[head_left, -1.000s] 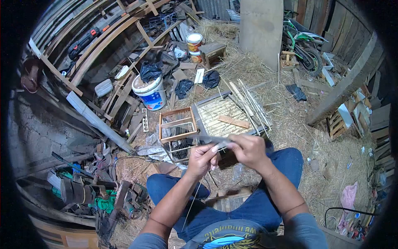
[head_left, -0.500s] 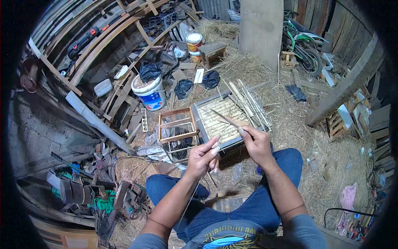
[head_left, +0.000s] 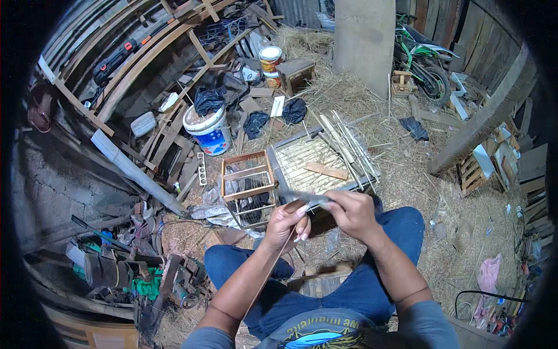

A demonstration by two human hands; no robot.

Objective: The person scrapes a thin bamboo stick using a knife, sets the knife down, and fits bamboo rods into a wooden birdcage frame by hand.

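Observation:
My left hand is closed on a thin strip, which runs down along my left forearm. Close beside it, my right hand grips a knife, its blade blurred and pointing left across the fingertips of my left hand. Where blade and strip meet is too blurred to make out. Beyond my hands lies a slatted panel in a frame, with a short flat wood piece on it and a bundle of thin sticks along its right side.
A small wooden frame stands left of the panel. Behind it are a white bucket and black plastic bags. A slanted post stands right, near a green motorbike. Straw and shavings cover the floor.
My right hand moved the knife away from my left fingers, then back across them. The strip now lies higher along my left forearm.

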